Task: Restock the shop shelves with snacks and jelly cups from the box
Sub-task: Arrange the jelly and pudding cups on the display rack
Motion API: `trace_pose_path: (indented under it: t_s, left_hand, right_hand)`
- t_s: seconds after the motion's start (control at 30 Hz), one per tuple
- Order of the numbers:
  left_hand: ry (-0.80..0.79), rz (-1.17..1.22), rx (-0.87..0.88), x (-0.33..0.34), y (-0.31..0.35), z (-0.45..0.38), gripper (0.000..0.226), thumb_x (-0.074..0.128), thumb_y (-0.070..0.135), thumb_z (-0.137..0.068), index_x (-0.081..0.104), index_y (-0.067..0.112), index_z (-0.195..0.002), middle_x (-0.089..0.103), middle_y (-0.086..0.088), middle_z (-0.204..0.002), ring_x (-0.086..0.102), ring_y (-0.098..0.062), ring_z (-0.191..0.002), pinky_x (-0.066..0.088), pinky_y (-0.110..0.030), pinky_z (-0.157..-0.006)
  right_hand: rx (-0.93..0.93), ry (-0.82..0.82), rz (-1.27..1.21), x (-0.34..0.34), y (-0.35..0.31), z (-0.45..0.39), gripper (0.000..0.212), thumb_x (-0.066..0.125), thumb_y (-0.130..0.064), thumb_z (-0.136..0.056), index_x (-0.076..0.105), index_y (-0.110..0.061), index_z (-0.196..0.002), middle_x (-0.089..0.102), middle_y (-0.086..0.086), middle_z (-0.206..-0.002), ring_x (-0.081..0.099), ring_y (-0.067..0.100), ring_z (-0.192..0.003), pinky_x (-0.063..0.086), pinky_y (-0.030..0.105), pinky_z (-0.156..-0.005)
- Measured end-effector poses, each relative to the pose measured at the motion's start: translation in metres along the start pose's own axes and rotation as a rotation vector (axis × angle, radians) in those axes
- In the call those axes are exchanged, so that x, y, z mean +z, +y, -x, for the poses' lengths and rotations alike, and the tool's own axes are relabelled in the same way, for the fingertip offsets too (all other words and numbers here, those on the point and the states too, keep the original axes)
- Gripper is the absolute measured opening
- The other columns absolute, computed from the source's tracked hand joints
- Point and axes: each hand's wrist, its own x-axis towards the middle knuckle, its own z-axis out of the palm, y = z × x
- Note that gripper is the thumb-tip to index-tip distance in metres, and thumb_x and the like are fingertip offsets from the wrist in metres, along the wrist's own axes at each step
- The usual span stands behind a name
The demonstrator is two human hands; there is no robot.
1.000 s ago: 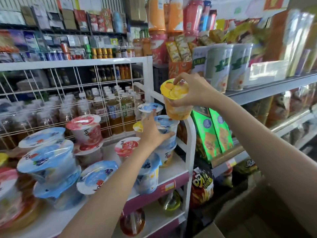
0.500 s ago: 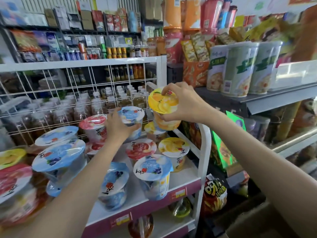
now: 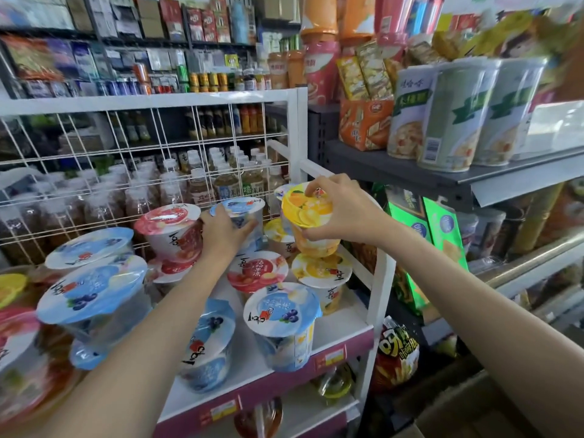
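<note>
Your right hand (image 3: 339, 213), fingers gripping the yellow jelly cup (image 3: 308, 221), has lowered it onto another yellow cup (image 3: 320, 273); your left hand (image 3: 224, 230) now steadies the blue-lidded cup (image 3: 243, 216).

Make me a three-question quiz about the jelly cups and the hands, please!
1. Where is the yellow-lidded jelly cup that the right hand holds?
A. above another yellow-lidded cup on the white rack
B. on the grey shelf
C. inside the box

2. What colour is the lid of the cup that the left hand touches?
A. green
B. blue
C. black

3. How is the right hand's grip?
A. flat and open
B. curled round the cup's lid
C. empty fist

Answers: 1 A, it hangs over the yellow cup on the white rack. 2 B, blueberry-blue lid. 3 B, fingers wrap the rim.
</note>
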Motion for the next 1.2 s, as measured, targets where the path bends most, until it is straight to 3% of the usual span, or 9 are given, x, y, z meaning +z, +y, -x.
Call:
trace_pose_path:
  t_s: [0.23,0.43,0.57,0.73,0.83,0.9,1.03,1.1,1.2]
  left_hand:
    - [-0.234,-0.118,-0.107,0.009,-0.023,-0.005,0.036,0.051,0.024,-0.091,0.061,-0.007,-0.106,0.061,-0.026,-0.113,0.055,-0.036,-0.105,0.042,-0.033,-0.081]
    - [-0.262,-0.142,0.088,-0.013,-0.005,0.029,0.05,0.051,0.032,-0.093,0.042,0.011,-0.138,0.025,-0.016,-0.15,0.019,-0.031,-0.14,0.022,-0.039,-0.111]
    - [-0.508,0.006,0.288,-0.033,0.009,0.064,0.038,0.053,0.033,-0.092,0.054,0.02,-0.128,0.051,0.0,-0.135,0.046,-0.016,-0.124,0.034,-0.021,-0.089]
    - [-0.767,0.119,0.288,-0.04,-0.004,0.085,0.035,0.058,0.034,-0.089,0.059,0.023,-0.122,0.056,0.007,-0.124,0.051,-0.007,-0.116,0.039,-0.017,-0.095]
    - [-0.699,0.072,0.306,-0.041,-0.006,0.091,0.035,0.058,0.035,-0.088,0.059,0.023,-0.121,0.06,0.008,-0.108,0.055,-0.004,-0.099,0.04,-0.01,-0.079]
    - [-0.636,0.109,0.294,-0.043,-0.006,0.087,0.042,0.059,0.036,-0.086,0.057,0.018,-0.124,0.059,0.005,-0.115,0.054,-0.008,-0.105,0.042,-0.016,-0.086]
    - [-0.458,0.167,0.263,-0.047,-0.001,0.073,0.043,0.061,0.031,-0.087,0.052,0.019,-0.128,0.054,0.006,-0.126,0.052,-0.012,-0.114,0.043,-0.03,-0.095]
    - [-0.349,0.165,0.279,-0.046,0.007,0.059,0.044,0.061,0.03,-0.088,0.051,0.019,-0.129,0.052,0.002,-0.132,0.049,-0.017,-0.121,0.039,-0.032,-0.098]
    - [-0.241,0.152,0.315,-0.038,0.022,0.034,0.049,0.063,0.027,-0.087,0.048,0.016,-0.133,0.048,-0.004,-0.138,0.043,-0.021,-0.127,0.033,-0.031,-0.101]
  right_hand:
    - [0.044,-0.046,0.025,0.016,0.01,0.0,0.062,0.074,-0.045,-0.068,0.046,-0.026,-0.121,0.039,0.007,-0.127,0.033,0.024,-0.12,0.027,0.028,-0.088]
    - [0.081,-0.125,0.04,0.034,0.016,0.007,0.058,0.064,-0.049,-0.077,0.047,-0.019,-0.124,0.046,0.012,-0.12,0.04,0.029,-0.115,0.033,0.033,-0.091]
    - [0.005,-0.077,0.099,0.029,0.012,0.02,0.05,0.06,-0.035,-0.086,0.05,-0.012,-0.129,0.043,0.017,-0.134,0.033,0.03,-0.13,0.024,0.03,-0.102]
    - [0.033,0.027,0.018,0.038,0.02,0.047,0.056,0.061,-0.034,-0.086,0.041,-0.019,-0.136,0.02,0.015,-0.151,0.014,0.028,-0.142,0.018,0.035,-0.112]
    - [0.087,0.101,-0.035,0.053,0.023,0.056,0.067,0.065,-0.036,-0.083,0.032,-0.021,-0.14,0.012,0.013,-0.152,0.013,0.029,-0.142,0.018,0.037,-0.113]
    - [0.142,0.105,-0.14,0.062,0.022,0.054,0.073,0.071,-0.039,-0.078,0.032,-0.026,-0.139,0.009,0.012,-0.153,0.022,0.03,-0.138,0.025,0.034,-0.109]
    - [0.222,0.307,-0.41,0.066,0.016,0.043,0.062,0.078,-0.032,-0.072,0.046,-0.018,-0.122,0.041,-0.011,-0.117,0.044,-0.004,-0.091,0.032,-0.003,-0.071]
    - [0.238,0.37,-0.45,0.072,0.013,0.042,0.062,0.08,-0.032,-0.07,0.046,-0.016,-0.119,0.041,-0.017,-0.103,0.046,-0.003,-0.085,0.036,0.001,-0.069]
    - [0.244,0.449,-0.389,0.084,0.016,0.043,0.077,0.08,-0.04,-0.068,0.038,-0.018,-0.129,0.041,0.003,-0.125,0.045,0.014,-0.111,0.035,0.015,-0.088]
